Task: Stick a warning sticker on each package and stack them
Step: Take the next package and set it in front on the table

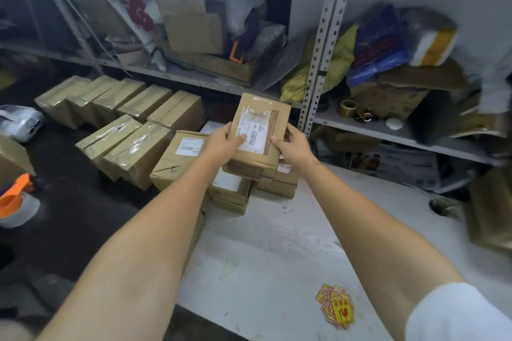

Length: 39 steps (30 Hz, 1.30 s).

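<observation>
A brown cardboard package [259, 116] with a white shipping label on top hangs in the air above the far end of the white table [266, 252]. My left hand [223, 144] grips its left edge, thumb on the label. My right hand [293, 147] grips its right edge. Under it stand small stacks of similar packages [231, 194] at the table's far edge. A bundle of yellow warning stickers [335, 306] held by rubber bands lies on the table near my right arm.
Several larger taped boxes [124, 116] lie in rows on the dark floor to the left. A labelled box [177, 158] leans beside the table. Metal shelving [321, 44] full of cardboard, bags and tape rolls stands behind. An orange-capped container [16, 202] sits far left.
</observation>
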Each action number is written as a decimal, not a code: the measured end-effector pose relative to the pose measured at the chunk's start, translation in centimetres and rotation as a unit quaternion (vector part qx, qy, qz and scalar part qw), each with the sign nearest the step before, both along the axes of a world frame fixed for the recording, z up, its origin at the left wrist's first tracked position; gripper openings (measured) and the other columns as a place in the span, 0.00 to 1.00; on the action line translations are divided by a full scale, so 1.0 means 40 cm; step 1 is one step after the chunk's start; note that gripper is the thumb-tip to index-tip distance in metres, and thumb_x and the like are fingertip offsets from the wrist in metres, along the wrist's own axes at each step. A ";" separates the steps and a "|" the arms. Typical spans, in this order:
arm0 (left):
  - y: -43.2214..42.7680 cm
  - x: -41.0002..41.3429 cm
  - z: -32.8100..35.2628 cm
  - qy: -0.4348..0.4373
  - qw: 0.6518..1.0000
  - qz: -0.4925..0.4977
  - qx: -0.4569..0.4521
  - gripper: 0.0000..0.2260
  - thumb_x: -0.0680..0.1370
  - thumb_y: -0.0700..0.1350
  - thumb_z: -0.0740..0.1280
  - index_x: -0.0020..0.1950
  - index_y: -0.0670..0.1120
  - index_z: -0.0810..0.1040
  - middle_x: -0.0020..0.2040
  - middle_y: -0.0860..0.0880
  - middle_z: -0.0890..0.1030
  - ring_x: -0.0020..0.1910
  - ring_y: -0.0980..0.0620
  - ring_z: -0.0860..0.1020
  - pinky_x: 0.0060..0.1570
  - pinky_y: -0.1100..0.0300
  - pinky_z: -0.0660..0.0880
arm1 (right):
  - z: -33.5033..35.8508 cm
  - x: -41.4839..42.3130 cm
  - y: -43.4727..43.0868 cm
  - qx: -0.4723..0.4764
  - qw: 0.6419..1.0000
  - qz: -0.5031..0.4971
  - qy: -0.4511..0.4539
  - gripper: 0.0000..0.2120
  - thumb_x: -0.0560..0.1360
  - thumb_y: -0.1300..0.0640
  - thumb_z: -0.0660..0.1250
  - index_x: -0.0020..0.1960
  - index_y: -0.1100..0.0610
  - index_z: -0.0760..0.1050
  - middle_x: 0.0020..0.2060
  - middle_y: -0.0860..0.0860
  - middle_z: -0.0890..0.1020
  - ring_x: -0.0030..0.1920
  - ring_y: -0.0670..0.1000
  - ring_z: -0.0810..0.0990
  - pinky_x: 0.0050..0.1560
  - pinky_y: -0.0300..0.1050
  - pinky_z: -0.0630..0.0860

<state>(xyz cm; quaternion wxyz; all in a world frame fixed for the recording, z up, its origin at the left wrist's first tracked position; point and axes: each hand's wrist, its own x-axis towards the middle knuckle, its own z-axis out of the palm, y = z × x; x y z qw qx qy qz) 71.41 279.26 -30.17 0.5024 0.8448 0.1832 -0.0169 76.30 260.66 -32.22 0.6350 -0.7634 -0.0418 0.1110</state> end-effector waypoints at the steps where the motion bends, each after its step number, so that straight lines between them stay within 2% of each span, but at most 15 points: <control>1: -0.031 0.000 0.007 -0.003 1.000 0.000 -0.007 0.30 0.78 0.54 0.67 0.78 0.53 0.61 0.67 0.53 0.75 0.62 0.51 0.76 0.61 0.51 0.76 | 0.008 -0.007 -0.037 0.003 1.000 -0.005 -0.002 0.19 0.79 0.61 0.66 0.69 0.54 0.71 0.55 0.46 0.79 0.56 0.49 0.80 0.43 0.40 0.81; 4: -0.141 -0.006 0.015 -0.006 1.000 -0.020 -0.018 0.31 0.78 0.54 0.68 0.79 0.54 0.60 0.67 0.53 0.75 0.60 0.50 0.77 0.61 0.50 0.76 | 0.020 -0.025 -0.167 0.002 1.000 -0.004 0.011 0.20 0.80 0.61 0.66 0.71 0.52 0.71 0.55 0.46 0.79 0.57 0.51 0.80 0.51 0.51 0.83; 6: -0.234 -0.018 0.010 -0.008 0.999 -0.036 -0.033 0.30 0.78 0.52 0.68 0.78 0.53 0.62 0.67 0.52 0.76 0.59 0.51 0.78 0.60 0.53 0.76 | 0.014 -0.044 -0.268 -0.014 1.000 -0.008 0.013 0.21 0.79 0.59 0.66 0.71 0.49 0.71 0.59 0.46 0.80 0.58 0.52 0.81 0.52 0.55 0.83; 9: -0.402 -0.060 -0.008 -0.018 0.998 -0.044 -0.050 0.26 0.80 0.48 0.67 0.76 0.50 0.65 0.63 0.55 0.77 0.56 0.53 0.78 0.53 0.59 0.77 | -0.012 -0.082 -0.428 -0.025 0.999 -0.027 0.019 0.19 0.79 0.57 0.67 0.69 0.48 0.72 0.56 0.47 0.81 0.54 0.52 0.82 0.48 0.56 0.84; 12: -0.584 -0.114 -0.039 -0.022 0.995 -0.050 -0.082 0.22 0.80 0.44 0.67 0.74 0.49 0.68 0.63 0.51 0.79 0.51 0.56 0.80 0.47 0.63 0.77 | -0.048 -0.139 -0.594 -0.046 0.996 -0.049 0.063 0.16 0.79 0.55 0.67 0.65 0.49 0.74 0.56 0.49 0.82 0.53 0.52 0.82 0.48 0.54 0.84; 14: -0.700 -0.152 -0.074 -0.008 0.993 -0.044 -0.110 0.22 0.80 0.43 0.67 0.74 0.49 0.69 0.63 0.51 0.79 0.54 0.54 0.79 0.51 0.58 0.79 | -0.079 -0.180 -0.706 -0.055 0.994 -0.047 0.080 0.15 0.78 0.54 0.67 0.64 0.50 0.73 0.57 0.48 0.81 0.55 0.53 0.81 0.47 0.52 0.83; 17: -0.849 -0.203 -0.131 0.035 0.993 -0.031 -0.111 0.24 0.79 0.46 0.68 0.75 0.50 0.67 0.64 0.50 0.78 0.60 0.49 0.78 0.59 0.49 0.78 | -0.125 -0.242 -0.857 -0.052 0.993 -0.044 0.097 0.18 0.79 0.57 0.68 0.68 0.52 0.71 0.58 0.49 0.80 0.56 0.53 0.81 0.42 0.48 0.83; 20: -0.957 -0.235 -0.186 0.062 0.991 -0.052 -0.102 0.23 0.79 0.47 0.68 0.73 0.52 0.70 0.65 0.49 0.79 0.59 0.47 0.79 0.58 0.46 0.79 | -0.181 -0.295 -0.977 -0.062 0.989 -0.065 0.118 0.20 0.77 0.55 0.70 0.68 0.52 0.72 0.59 0.51 0.81 0.56 0.54 0.81 0.48 0.55 0.84; 23: -1.029 -0.252 -0.230 0.078 0.990 -0.084 -0.084 0.21 0.78 0.46 0.69 0.71 0.53 0.71 0.62 0.50 0.80 0.58 0.47 0.79 0.58 0.46 0.78 | -0.232 -0.337 -1.059 -0.068 0.987 -0.088 0.114 0.21 0.75 0.55 0.71 0.67 0.53 0.73 0.59 0.51 0.82 0.58 0.54 0.81 0.54 0.58 0.82; 28: -1.102 -0.276 -0.317 0.126 0.980 -0.128 -0.085 0.19 0.78 0.44 0.69 0.68 0.52 0.73 0.60 0.49 0.81 0.57 0.46 0.80 0.60 0.46 0.77 | -0.306 -0.388 -1.141 -0.096 0.986 -0.100 0.096 0.25 0.74 0.55 0.73 0.70 0.51 0.73 0.58 0.48 0.82 0.59 0.50 0.79 0.61 0.53 0.78; 34: -1.138 -0.285 -0.400 0.145 0.972 -0.154 -0.104 0.20 0.79 0.42 0.67 0.69 0.56 0.71 0.59 0.50 0.81 0.56 0.48 0.80 0.59 0.46 0.78 | -0.371 -0.426 -1.173 -0.114 0.979 -0.110 0.131 0.27 0.75 0.56 0.71 0.73 0.50 0.69 0.61 0.50 0.80 0.61 0.51 0.77 0.63 0.55 0.77; 39: -1.141 -0.293 -0.460 0.150 0.969 -0.162 -0.109 0.21 0.78 0.42 0.67 0.68 0.57 0.71 0.58 0.50 0.81 0.56 0.50 0.80 0.59 0.48 0.78 | -0.407 -0.449 -1.174 -0.124 0.975 -0.117 0.146 0.26 0.76 0.56 0.70 0.73 0.49 0.68 0.61 0.50 0.80 0.60 0.49 0.77 0.62 0.53 0.77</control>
